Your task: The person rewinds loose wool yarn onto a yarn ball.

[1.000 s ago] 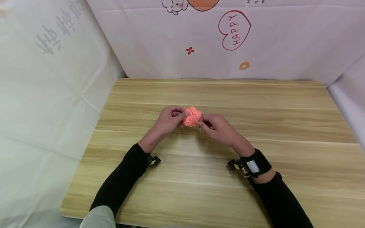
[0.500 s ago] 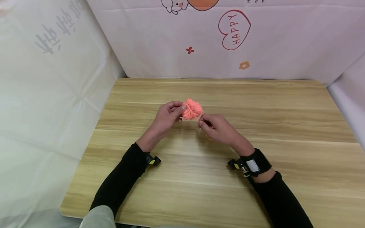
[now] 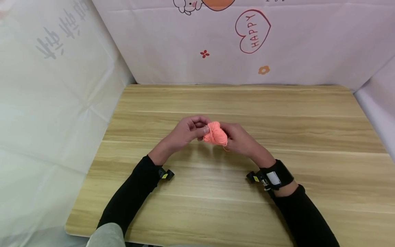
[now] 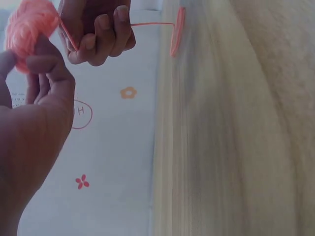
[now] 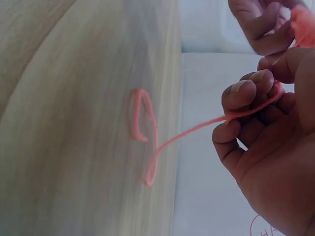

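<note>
A small ball of coral-pink yarn (image 3: pixel 215 133) is held above the table by my left hand (image 3: pixel 188 132), thumb and fingers pinching its left side. My right hand (image 3: pixel 239 137) is just right of the ball, which partly covers its fingertips in the head view. In the right wrist view that hand's curled fingers grip a strand of yarn (image 5: pixel 197 128). From there the strand runs down to a loose looped tail (image 4: pixel 178 32) on the table. A short taut length links the ball (image 4: pixel 32 29) to the right fingers in the left wrist view.
The wood-grain table (image 3: pixel 197 199) spreads under both hands. A white printed cloth (image 3: pixel 296 44) hangs along its far edge, and another white cloth (image 3: pixel 55 113) stands at the left. Both wrists carry small strapped cameras.
The yarn ball first rose slightly away from the right hand, then came down and right, turning, to overlap the right fingertips. My left hand moved with it; the right hand stayed nearly still.
</note>
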Demonstrator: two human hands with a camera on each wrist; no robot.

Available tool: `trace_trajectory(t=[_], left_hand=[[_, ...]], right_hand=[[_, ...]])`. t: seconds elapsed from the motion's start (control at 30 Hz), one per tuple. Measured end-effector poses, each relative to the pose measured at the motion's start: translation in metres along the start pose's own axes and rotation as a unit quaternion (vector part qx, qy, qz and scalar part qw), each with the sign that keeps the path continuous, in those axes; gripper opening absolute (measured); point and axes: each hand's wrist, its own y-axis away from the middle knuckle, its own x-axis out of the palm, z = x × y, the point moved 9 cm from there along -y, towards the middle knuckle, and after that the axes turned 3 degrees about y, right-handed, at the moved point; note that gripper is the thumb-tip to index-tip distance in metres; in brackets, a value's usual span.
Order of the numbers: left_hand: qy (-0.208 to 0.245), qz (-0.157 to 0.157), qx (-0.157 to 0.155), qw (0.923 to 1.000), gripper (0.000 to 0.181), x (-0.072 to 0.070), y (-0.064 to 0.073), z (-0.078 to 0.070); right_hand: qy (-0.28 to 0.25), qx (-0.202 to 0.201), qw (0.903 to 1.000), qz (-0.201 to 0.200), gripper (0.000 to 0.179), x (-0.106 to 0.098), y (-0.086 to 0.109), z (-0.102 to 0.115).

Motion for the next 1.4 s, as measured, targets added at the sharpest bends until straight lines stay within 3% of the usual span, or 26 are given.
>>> trace_trajectory(t=[0.1,0.33,0.47,0.67,1.07,1.2,1.4], left_hand=[[-0.013,0.047,-0.006,0.9988,0.024,0.011,0.002,0.002],[-0.042,0.140,-0.048,0.9880,0.021,0.033,0.006,0.013],[-0.052,0.161,-0.073,0.9829,0.019,0.037,0.009,0.019],[-0.062,0.167,-0.092,0.9797,0.019,0.037,0.011,0.027],[-0.119,0.130,-0.117,0.9775,0.023,0.025,0.007,0.038],[-0.152,0.073,-0.146,0.9748,0.025,0.010,0.006,0.043],[-0.180,-0.051,-0.189,0.9640,0.030,-0.019,0.007,0.045]], right_hand=[[-0.001,0.008,1.0000,0.005,0.012,0.001,-0.001,-0.002],[0.000,0.031,0.9995,-0.001,0.025,-0.001,0.000,-0.005],[0.002,0.024,0.9996,-0.013,0.028,-0.004,0.001,-0.004],[0.015,0.013,0.9989,-0.042,0.026,-0.011,0.002,-0.004],[-0.001,0.008,0.9976,-0.068,0.020,-0.019,0.002,0.001],[-0.006,0.007,0.9978,-0.065,0.019,-0.019,0.001,0.002],[-0.011,0.005,0.9983,-0.057,0.022,-0.017,0.002,0.003]])
